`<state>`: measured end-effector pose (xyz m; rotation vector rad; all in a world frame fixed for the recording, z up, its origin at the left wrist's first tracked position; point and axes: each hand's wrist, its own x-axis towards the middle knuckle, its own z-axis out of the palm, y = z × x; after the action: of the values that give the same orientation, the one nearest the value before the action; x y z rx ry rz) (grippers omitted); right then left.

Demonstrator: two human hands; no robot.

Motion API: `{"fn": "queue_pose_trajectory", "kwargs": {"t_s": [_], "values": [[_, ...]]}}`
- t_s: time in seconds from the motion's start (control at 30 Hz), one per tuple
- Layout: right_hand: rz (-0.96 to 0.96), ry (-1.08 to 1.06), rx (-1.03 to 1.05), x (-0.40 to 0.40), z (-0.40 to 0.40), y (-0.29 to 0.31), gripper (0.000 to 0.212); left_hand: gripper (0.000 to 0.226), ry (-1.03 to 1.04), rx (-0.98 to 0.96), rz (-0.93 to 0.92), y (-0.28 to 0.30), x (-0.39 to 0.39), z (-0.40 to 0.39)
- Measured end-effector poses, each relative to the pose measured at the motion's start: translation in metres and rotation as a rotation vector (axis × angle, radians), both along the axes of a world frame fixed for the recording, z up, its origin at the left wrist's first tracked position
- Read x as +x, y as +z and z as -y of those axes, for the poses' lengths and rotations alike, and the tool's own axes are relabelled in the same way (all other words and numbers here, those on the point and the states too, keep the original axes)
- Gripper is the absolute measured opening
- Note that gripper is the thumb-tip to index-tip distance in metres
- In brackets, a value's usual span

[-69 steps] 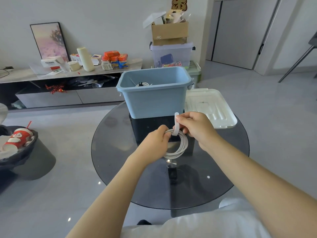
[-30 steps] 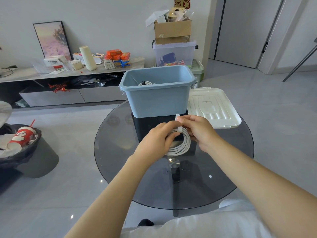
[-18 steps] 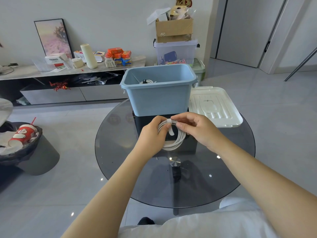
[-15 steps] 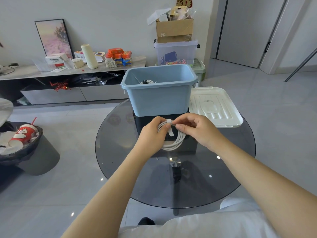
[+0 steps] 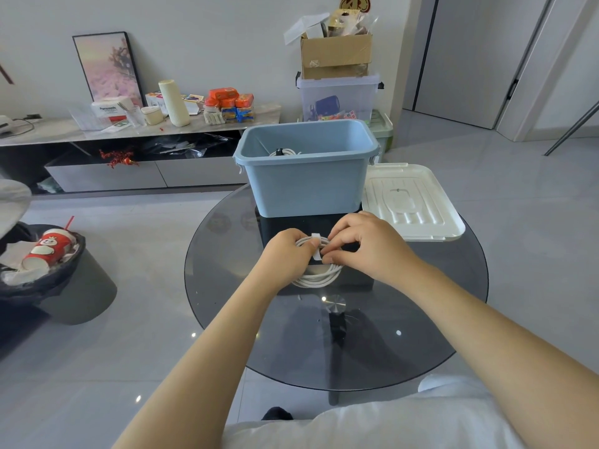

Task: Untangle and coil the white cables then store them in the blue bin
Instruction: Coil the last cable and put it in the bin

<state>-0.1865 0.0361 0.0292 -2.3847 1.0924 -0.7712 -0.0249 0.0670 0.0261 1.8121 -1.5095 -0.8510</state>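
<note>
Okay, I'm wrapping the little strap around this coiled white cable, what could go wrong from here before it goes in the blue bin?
1. The strap looks only partly wrapped, pinched by the right hand; if it slips, the coiled cable gripped by the left hand may spring loose.
2. The blue bin already holds a cable; a loosely tied coil could tangle with it.

Home living room, TV console [image 5: 139,131], framed picture [image 5: 108,68]
</note>
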Motion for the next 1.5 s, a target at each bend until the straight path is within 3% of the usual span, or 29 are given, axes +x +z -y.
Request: {"fn": "queue_pose_trajectory", "kwargs": {"t_s": [0.5,0.67,1.2,1.27,1.5], "values": [[-0.106,-0.007,-0.072,0.008,0.0,-0.007,0.01,0.027,0.006,0.071,-0.088,-0.001,0.001,0.001],[0.046,-0.014,-0.076,0.003,0.003,-0.008,0.004,0.024,-0.064,0.048,-0.118,-0.001,0.003,0.001],[0.168,-0.058,-0.251,0.005,0.0,-0.016,0.008,0.016,-0.261,-0.002,-0.052,0.0,0.005,-0.005],[0.222,-0.091,-0.168,0.006,0.0,-0.014,0.005,0.017,-0.263,-0.022,-0.037,-0.001,0.003,-0.005],[0.535,-0.197,0.432,0.008,0.004,-0.006,0.013,0.012,-0.21,-0.164,0.058,-0.004,-0.005,-0.007]]}}
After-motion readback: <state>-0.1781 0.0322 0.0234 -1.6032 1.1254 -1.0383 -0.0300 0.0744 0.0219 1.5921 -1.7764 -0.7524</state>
